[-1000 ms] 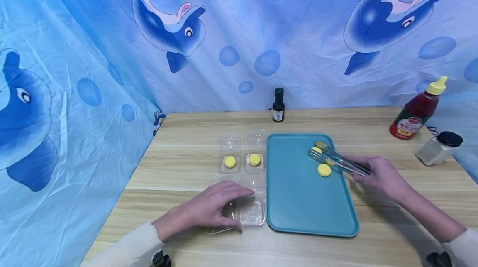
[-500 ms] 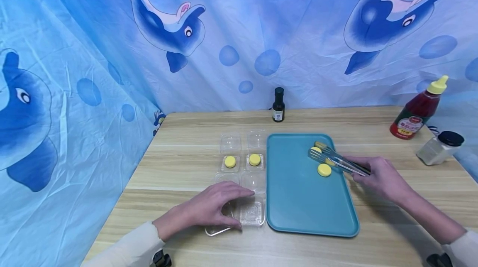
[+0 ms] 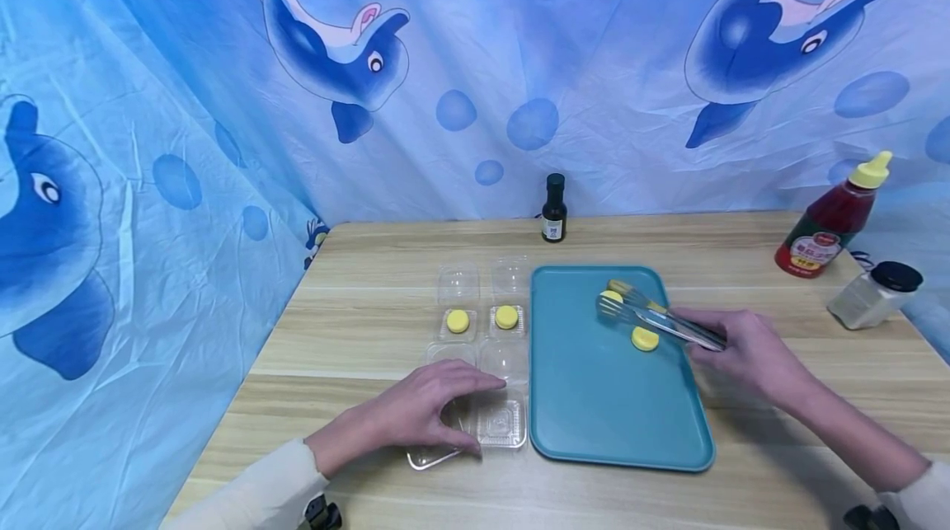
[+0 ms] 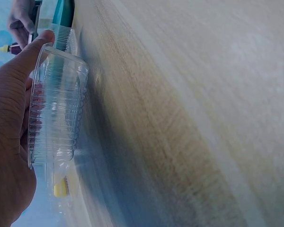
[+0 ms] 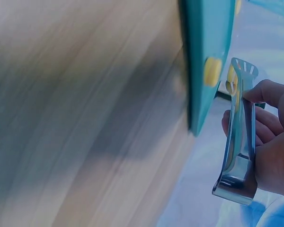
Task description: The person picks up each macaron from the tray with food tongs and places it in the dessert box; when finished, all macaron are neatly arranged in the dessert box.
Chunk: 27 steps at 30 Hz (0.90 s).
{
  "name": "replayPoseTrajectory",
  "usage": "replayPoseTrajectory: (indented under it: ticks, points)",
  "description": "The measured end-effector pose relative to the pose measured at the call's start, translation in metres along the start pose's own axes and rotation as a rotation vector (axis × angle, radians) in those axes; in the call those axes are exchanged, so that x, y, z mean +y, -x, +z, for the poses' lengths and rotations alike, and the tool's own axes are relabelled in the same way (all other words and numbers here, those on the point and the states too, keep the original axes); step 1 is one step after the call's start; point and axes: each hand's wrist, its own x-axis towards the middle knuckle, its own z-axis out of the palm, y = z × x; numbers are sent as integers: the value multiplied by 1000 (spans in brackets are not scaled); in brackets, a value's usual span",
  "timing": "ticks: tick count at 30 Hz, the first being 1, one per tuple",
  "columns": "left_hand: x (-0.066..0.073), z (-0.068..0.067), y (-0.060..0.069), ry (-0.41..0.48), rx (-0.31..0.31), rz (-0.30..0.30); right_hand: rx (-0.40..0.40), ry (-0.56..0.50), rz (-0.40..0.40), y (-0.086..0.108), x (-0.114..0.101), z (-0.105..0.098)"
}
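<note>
In the head view, the left hand (image 3: 423, 406), fingers spread, is at a clear box (image 3: 433, 456); the right hand (image 3: 750, 349) pinches tongs (image 3: 671, 326), their tips about a yellow disc (image 3: 612, 297) over the blue tray (image 3: 594, 406), partly hiding another disc (image 3: 644, 340). A sauce bottle (image 3: 824, 229) is rightward. In the left wrist view, the box is near the thumb. In the right wrist view, whether the tongs squeeze the disc, I cannot tell.

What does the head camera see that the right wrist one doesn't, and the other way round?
Only the head camera sees the left hand, the red bottle and the black-lidded jar. Only the right wrist camera sees the bent back end of the tongs. Both see the right hand gripping the tongs, the blue tray and yellow discs.
</note>
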Motion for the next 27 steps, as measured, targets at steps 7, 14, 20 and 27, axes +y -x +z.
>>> replayPoseTrajectory:
  ticks: [7, 14, 20, 27]
  points:
    - [0, -1, 0, 7, -1, 1, -73, -49, -20, 1, -26, 8]
    - [1, -2, 0, 7, -8, -9, -172, -95, -87, 5, -51, 19]
    - [2, -2, 0, 11, -12, -19, -264, -155, -115, 8, -69, 28]
    - [1, -2, 0, 9, -13, -18, -344, -218, -179, 10, -81, 39]
